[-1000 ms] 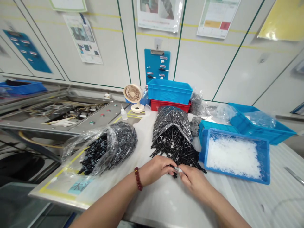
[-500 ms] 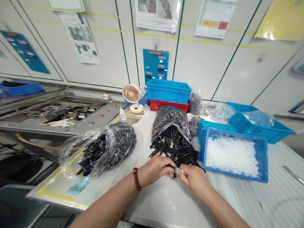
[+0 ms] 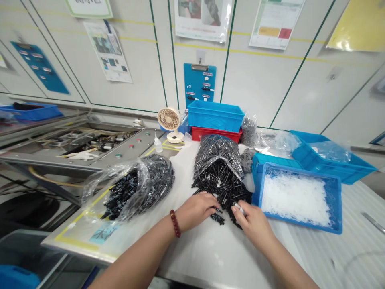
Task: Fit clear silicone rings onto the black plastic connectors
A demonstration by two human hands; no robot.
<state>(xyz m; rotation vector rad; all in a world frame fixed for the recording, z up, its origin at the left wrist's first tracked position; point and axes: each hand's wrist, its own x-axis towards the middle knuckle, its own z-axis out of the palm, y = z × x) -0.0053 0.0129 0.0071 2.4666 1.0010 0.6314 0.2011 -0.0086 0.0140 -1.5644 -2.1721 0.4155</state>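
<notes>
My right hand (image 3: 254, 220) is closed around a short pale cylindrical tool (image 3: 239, 208), held near the right side of a heap of slim black rod-shaped parts (image 3: 221, 184). These spill from a clear plastic bag (image 3: 217, 149). My left hand (image 3: 197, 210) reaches to the heap's near edge, with fingers bent and a black rod-shaped part (image 3: 218, 209) at the fingertips, partly hidden. Just below them, a black part with light rings (image 3: 217, 218) lies on the table. The two hands are apart.
A blue tray (image 3: 339, 200) of small translucent rings stands right of my hands. Another clear bag (image 3: 144, 180) of black parts lies left. Behind are a fan (image 3: 170, 120), a squeeze bottle (image 3: 158, 143), and a blue bin (image 3: 215, 116) on a red one (image 3: 216, 133).
My hands have moved apart. The pale tool has come away from the black part at my left fingertips and stays in my right hand. The view has shifted slightly.
</notes>
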